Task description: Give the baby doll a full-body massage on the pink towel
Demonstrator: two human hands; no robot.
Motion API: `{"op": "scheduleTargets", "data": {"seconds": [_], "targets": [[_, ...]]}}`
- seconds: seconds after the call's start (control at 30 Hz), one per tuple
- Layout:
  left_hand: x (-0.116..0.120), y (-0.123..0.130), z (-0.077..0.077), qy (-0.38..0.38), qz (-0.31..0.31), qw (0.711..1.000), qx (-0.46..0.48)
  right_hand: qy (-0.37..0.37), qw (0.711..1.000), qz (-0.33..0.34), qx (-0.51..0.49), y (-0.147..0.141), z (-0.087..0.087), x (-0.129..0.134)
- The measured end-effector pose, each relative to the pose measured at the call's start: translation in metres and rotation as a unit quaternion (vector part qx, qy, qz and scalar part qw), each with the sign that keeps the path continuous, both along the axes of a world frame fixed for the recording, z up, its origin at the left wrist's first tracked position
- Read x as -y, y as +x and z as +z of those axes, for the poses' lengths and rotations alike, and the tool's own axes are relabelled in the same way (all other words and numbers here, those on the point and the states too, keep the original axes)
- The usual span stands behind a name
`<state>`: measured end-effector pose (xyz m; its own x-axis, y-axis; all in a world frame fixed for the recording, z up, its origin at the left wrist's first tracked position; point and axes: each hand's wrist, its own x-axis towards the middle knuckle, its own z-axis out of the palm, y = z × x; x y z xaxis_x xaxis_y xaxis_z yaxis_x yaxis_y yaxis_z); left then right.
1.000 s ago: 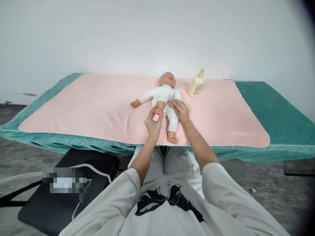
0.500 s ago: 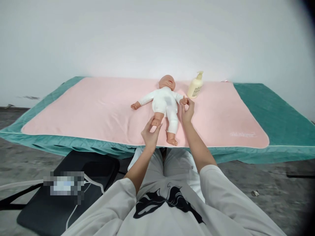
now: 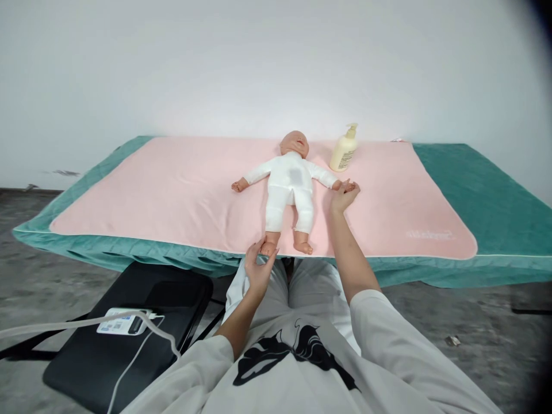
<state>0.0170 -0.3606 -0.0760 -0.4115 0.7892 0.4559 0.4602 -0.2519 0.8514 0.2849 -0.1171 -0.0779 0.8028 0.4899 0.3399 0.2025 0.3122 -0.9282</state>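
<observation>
A baby doll (image 3: 290,178) with a white cloth body lies on its back, head toward the wall. Its arms are spread and both legs point to the table's front edge. My left hand (image 3: 259,271) has thumb and fingers around the doll's foot on the left side. My right hand (image 3: 344,198) grips the doll's hand at the end of its outstretched arm, on the right. Just behind that hand a cream pump bottle (image 3: 344,150) stands upright.
A pink mat (image 3: 194,190) lies over a green cover (image 3: 487,195) on the table. A white wall (image 3: 276,63) rises behind. At lower left, a black chair (image 3: 172,299) holds a white device (image 3: 123,322) with cables.
The doll's left-side leg, bent up before, is now stretched straight, my left hand moving down with its foot. My right hand has drawn the doll's arm outward to the right.
</observation>
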Motion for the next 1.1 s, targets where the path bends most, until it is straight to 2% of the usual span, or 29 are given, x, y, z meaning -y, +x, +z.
{"op": "scheduleTargets", "data": {"seconds": [0.13, 0.33, 0.53, 0.77, 0.87, 0.97, 1.1], "targets": [[0.003, -0.008, -0.012, 0.002, 0.003, 0.999, -0.049, -0.038, 0.998, 0.016, -0.039, -0.001, 0.004, 0.000], [0.002, -0.010, -0.013, -0.002, 0.012, 0.998, -0.058, -0.091, 0.993, -0.007, -0.079, 0.000, 0.015, 0.008], [0.004, -0.007, -0.009, -0.009, 0.014, 1.000, -0.015, -0.066, 0.997, 0.016, -0.040, -0.006, 0.023, 0.019], [-0.002, 0.000, 0.009, -0.005, 0.010, 0.997, 0.081, 0.037, 0.990, 0.105, 0.081, -0.023, 0.028, 0.023], [-0.010, 0.007, 0.018, 0.009, 0.004, 0.993, 0.118, 0.071, 0.977, 0.150, 0.136, -0.029, 0.032, 0.026], [-0.020, 0.017, 0.029, 0.021, -0.009, 0.989, 0.144, 0.083, 0.963, 0.150, 0.207, -0.033, 0.035, 0.029], [-0.035, 0.032, 0.044, 0.036, -0.020, 0.988, 0.149, 0.111, 0.927, 0.182, 0.308, -0.035, 0.035, 0.033]]}}
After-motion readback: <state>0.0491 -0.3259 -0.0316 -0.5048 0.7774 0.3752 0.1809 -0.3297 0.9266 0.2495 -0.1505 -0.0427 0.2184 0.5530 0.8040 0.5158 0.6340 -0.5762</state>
